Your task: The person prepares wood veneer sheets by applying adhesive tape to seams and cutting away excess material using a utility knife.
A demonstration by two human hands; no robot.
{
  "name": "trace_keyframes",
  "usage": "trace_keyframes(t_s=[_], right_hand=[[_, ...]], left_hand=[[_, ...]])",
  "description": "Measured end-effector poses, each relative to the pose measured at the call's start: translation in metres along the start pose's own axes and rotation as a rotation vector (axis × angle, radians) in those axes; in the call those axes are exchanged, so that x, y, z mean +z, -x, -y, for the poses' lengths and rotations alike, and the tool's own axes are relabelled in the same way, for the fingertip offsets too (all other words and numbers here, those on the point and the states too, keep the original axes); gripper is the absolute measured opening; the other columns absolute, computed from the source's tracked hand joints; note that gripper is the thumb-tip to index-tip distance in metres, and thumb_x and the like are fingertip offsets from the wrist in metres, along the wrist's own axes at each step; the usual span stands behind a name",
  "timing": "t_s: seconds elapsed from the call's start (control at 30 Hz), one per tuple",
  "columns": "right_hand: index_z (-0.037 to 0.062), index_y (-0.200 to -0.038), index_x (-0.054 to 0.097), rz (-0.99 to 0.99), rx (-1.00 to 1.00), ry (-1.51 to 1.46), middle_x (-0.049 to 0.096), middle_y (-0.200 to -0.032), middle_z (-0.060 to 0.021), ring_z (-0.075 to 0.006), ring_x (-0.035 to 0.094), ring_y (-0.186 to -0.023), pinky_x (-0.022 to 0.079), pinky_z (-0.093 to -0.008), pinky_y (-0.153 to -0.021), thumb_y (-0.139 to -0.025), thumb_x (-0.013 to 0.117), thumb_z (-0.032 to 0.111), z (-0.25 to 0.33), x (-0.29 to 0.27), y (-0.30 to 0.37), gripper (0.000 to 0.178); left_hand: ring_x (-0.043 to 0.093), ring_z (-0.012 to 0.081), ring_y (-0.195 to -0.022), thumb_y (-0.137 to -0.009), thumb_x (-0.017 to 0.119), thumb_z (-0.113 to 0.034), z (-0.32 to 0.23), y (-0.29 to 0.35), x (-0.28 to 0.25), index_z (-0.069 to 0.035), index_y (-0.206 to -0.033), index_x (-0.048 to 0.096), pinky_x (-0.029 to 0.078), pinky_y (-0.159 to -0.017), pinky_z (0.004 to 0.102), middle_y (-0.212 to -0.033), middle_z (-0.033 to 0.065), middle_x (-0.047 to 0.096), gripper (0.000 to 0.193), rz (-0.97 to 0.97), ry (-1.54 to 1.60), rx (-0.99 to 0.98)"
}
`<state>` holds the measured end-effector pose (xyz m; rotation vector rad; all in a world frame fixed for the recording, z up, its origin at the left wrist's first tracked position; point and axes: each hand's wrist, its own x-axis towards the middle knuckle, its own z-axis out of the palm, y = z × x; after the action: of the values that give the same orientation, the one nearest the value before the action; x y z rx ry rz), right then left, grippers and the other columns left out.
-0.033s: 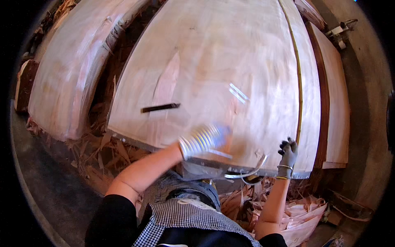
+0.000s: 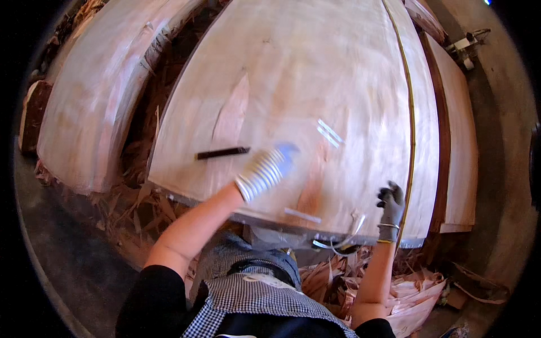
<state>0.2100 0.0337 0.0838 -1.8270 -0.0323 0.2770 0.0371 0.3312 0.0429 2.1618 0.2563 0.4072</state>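
A large pale sheet of wood veneer [image 2: 338, 73] lies before me on the stack. Over its near middle is my left hand [image 2: 267, 169] in a white-and-grey striped glove with bluish fingers, smeared by motion. Past it, to the left, a dark narrow blade-like tool [image 2: 222, 152] rests on the sheet. At the near right, my right hand [image 2: 390, 208] wears a grey glove with dark fingertips. Its fingers are curled, and what they hold, if anything, is hidden. Right beside it runs a long thin brown stick [image 2: 412, 124], lengthwise along the sheet.
Short whitish tape strips [image 2: 329, 133] lie on the sheet, another tape strip [image 2: 302, 215] nearer me. A looped pale band [image 2: 354, 231] hangs by the front edge. Veneer stacks stand left [image 2: 84, 112] and right [image 2: 461, 135]. Torn veneer scraps [image 2: 414, 293] cover the floor nearby.
My left hand has moved away from me and slightly left, uncovering a brownish patch and the near tape strip. My right hand has shifted slightly left and away from me.
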Motion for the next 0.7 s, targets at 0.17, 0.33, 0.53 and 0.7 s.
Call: trace_keyframes(t_s=[0.17, 0.33, 0.53, 0.7], right_hand=[[0.0025, -0.097, 0.057, 0.542, 0.238, 0.312, 0.062, -0.073, -0.0082, -0.0125, 0.059, -0.057, 0.042, -0.0228, -0.042, -0.084, 0.052, 0.012, 0.046, 0.212, -0.039, 0.017], [-0.0034, -0.085, 0.06, 0.774, 0.101, 0.516, 0.064, -0.071, -0.0102, -0.0158, 0.061, -0.058, 0.046, -0.027, -0.047, -0.082, 0.054, 0.017, 0.061, 0.378, -0.086, 0.021], [0.0009, -0.074, 0.065, 0.521, -0.235, 1.115, 0.062, -0.079, -0.0229, -0.0326, 0.062, -0.075, 0.049, -0.0377, -0.065, -0.074, 0.06, 0.037, 0.061, 0.464, -0.106, 0.036], [0.0055, -0.08, 0.065, 0.572, -0.206, 1.166, 0.061, -0.084, -0.0204, -0.0356, 0.059, -0.08, 0.047, -0.0403, -0.072, -0.073, 0.058, 0.035, 0.038, 0.429, -0.119, 0.031]], left_hand=[[0.05, 0.0303, -0.1, -0.074, 0.058, -0.018, 0.155, -0.069, -0.084, -0.007, -0.114, 0.049, 0.038, -0.086, 0.0429, -0.111, 0.0135, 0.052, 0.042, -0.418, -0.736, -0.178], [0.047, 0.0297, -0.098, -0.068, 0.065, -0.028, 0.166, -0.107, -0.101, -0.01, -0.126, 0.04, 0.036, -0.088, 0.0441, -0.109, 0.0108, 0.05, 0.065, -0.283, -0.617, -0.452], [0.034, 0.0266, -0.122, -0.071, 0.059, -0.024, 0.214, -0.105, -0.101, -0.009, -0.12, 0.049, 0.019, -0.104, 0.048, -0.133, 0.0084, 0.038, 0.052, -0.147, -0.823, -0.091], [0.037, 0.0255, -0.121, -0.081, 0.041, -0.011, 0.194, -0.122, -0.093, -0.006, -0.117, 0.051, 0.018, -0.107, 0.0391, -0.127, 0.0112, 0.046, 0.037, 0.053, -0.643, 0.103]])
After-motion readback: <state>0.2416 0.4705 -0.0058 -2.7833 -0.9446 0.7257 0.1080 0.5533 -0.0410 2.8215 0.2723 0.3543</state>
